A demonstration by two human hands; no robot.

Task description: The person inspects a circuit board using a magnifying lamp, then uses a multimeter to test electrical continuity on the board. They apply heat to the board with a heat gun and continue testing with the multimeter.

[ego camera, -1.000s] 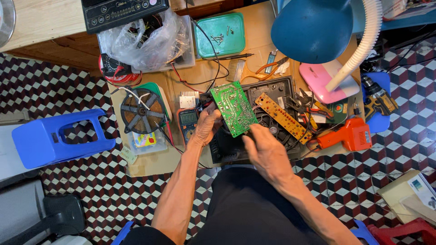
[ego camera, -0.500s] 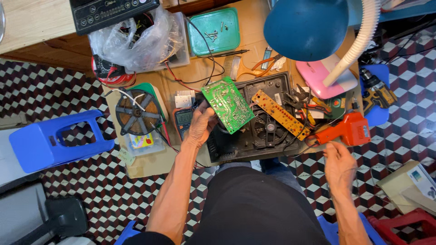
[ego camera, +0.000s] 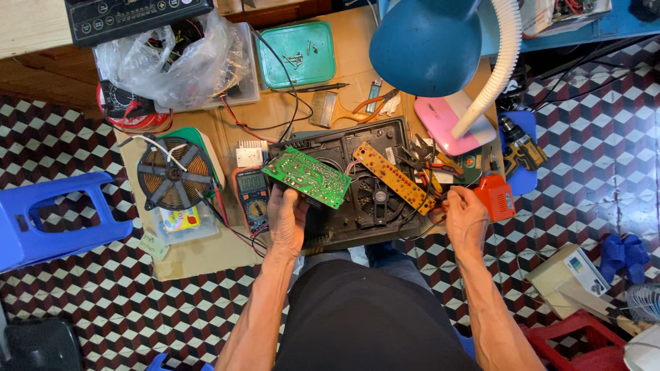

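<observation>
Cluttered workbench (ego camera: 206, 247), left hand (ego camera: 287, 218) gripping green circuit board (ego camera: 306, 178) slanting lower-right, right hand (ego camera: 465, 216) closed on orange tool (ego camera: 493, 197).

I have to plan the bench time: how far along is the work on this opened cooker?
Done: black housing open, copper coil out, screws in the green tray. In hand: left hand holds the green circuit board; right hand reaches the orange tool. Left: everything remains unassembled.
</observation>
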